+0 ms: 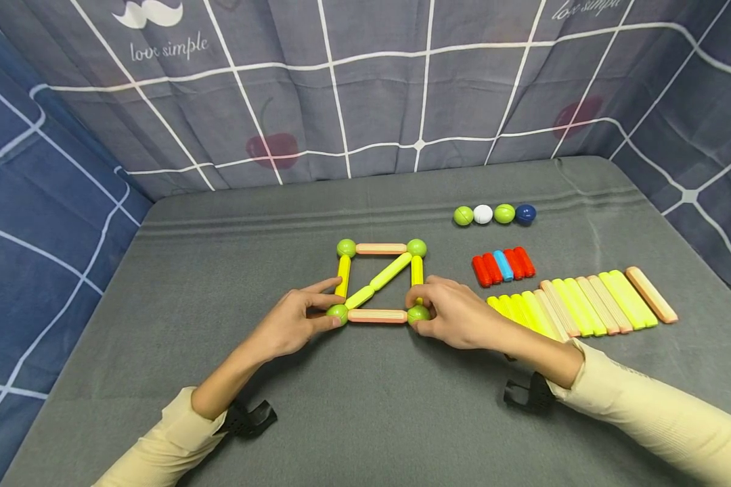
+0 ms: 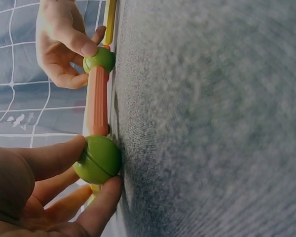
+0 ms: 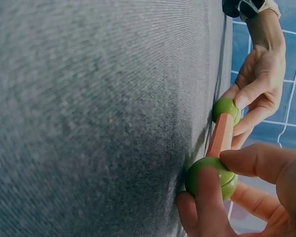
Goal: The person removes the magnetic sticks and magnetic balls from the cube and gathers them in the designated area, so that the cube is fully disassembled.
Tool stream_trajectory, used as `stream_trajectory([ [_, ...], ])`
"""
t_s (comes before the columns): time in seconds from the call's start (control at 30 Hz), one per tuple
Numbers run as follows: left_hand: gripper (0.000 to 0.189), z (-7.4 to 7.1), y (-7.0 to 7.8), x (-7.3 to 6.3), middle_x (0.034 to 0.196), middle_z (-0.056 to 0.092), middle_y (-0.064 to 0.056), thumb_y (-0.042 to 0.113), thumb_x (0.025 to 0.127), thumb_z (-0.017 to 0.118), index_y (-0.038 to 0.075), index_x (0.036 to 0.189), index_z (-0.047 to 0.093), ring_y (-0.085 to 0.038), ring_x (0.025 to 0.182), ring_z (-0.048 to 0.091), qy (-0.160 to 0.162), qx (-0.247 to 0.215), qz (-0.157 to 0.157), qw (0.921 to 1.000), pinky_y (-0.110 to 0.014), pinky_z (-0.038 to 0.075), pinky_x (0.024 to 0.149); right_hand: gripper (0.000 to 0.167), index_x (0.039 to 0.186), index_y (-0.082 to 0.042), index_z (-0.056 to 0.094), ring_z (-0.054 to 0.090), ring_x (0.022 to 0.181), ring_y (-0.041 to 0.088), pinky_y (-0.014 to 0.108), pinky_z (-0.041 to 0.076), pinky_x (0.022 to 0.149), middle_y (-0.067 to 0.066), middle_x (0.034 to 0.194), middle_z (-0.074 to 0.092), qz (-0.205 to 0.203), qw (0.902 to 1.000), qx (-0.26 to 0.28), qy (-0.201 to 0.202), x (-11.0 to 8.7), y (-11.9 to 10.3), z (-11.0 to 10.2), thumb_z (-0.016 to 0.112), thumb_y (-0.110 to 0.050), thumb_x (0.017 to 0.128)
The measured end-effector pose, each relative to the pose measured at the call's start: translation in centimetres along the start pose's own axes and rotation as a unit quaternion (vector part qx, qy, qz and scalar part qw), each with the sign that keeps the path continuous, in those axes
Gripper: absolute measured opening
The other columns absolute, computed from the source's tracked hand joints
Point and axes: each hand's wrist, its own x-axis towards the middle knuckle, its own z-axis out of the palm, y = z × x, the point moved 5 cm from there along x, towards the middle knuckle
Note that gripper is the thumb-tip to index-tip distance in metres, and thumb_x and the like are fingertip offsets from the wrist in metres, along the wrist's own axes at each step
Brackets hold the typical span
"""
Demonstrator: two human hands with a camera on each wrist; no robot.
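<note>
A square frame of rods and green balls lies on the grey cloth, with a yellow-green diagonal rod (image 1: 391, 272) running from its near left to its far right corner. My left hand (image 1: 289, 318) pinches the near left green ball (image 2: 97, 160) between thumb and fingers. At the near right corner, my right hand (image 1: 457, 312) pinches another green ball (image 3: 210, 178). An orange-pink ribbed rod (image 1: 378, 316) joins these two balls. Yellow rods (image 1: 343, 276) form the left and right sides, and a second orange-pink rod (image 1: 380, 249) spans the far side between two green balls.
A row of loose balls, green, white (image 1: 482, 214) and dark blue (image 1: 526, 215), lies at the back right. Short red rods (image 1: 483, 270) and a blue rod (image 1: 503, 266) lie nearer. Several yellow and orange-pink rods (image 1: 585, 304) line up beyond my right forearm. A checked curtain (image 1: 378, 101) stands behind.
</note>
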Motion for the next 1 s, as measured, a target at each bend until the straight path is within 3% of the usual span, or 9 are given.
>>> stream_trajectory([
  [0.27, 0.032, 0.0, 0.05, -0.02, 0.151, 0.042, -0.012, 0.008, 0.091, 0.071, 0.0, 0.122, 0.068, -0.034, 0.139, 0.036, 0.002, 0.009, -0.002, 1.0, -0.049, 0.04, 0.103, 0.019, 0.093, -0.018, 0.069, 0.051, 0.076, 0.015, 0.033, 0.04, 0.067, -0.005, 0.077, 0.053, -0.026, 0.9996, 0.008, -0.008, 0.0, 0.01, -0.19, 0.074, -0.004, 0.081],
  [0.53, 0.033, 0.02, 0.13, -0.07, 0.152, 0.041, -0.012, 0.007, 0.091, 0.071, 0.0, 0.123, 0.068, -0.034, 0.139, 0.036, 0.001, 0.011, -0.003, 0.9999, -0.049, 0.041, 0.102, 0.024, 0.093, -0.018, 0.07, 0.05, 0.076, 0.015, 0.032, 0.041, 0.065, -0.006, 0.078, 0.054, -0.035, 0.9979, 0.023, -0.048, 0.22, -0.04, 0.0, 0.072, 0.0, 0.078],
  [0.8, 0.033, 0.0, 0.04, -0.02, 0.152, 0.041, -0.012, 0.006, 0.09, 0.072, 0.0, 0.122, 0.068, -0.034, 0.138, 0.038, 0.004, 0.01, -0.004, 0.9999, -0.046, 0.045, 0.099, 0.021, 0.095, -0.017, 0.071, 0.051, 0.075, 0.015, 0.032, 0.041, 0.064, -0.006, 0.077, 0.054, -0.017, 0.9991, 0.021, -0.034, 0.14, 0.11, 0.46, 0.084, -0.014, 0.079],
  [1.0, 0.033, 0.03, 0.1, -0.01, 0.151, 0.042, -0.013, 0.006, 0.09, 0.072, -0.001, 0.123, 0.068, -0.034, 0.139, 0.037, 0.003, 0.012, 0.001, 0.9999, -0.049, 0.04, 0.103, 0.019, 0.096, -0.017, 0.072, 0.05, 0.077, 0.015, 0.032, 0.04, 0.065, -0.006, 0.083, 0.056, -0.029, 0.9989, 0.016, -0.034, -0.04, 0.13, 0.37, 0.074, -0.005, 0.081],
])
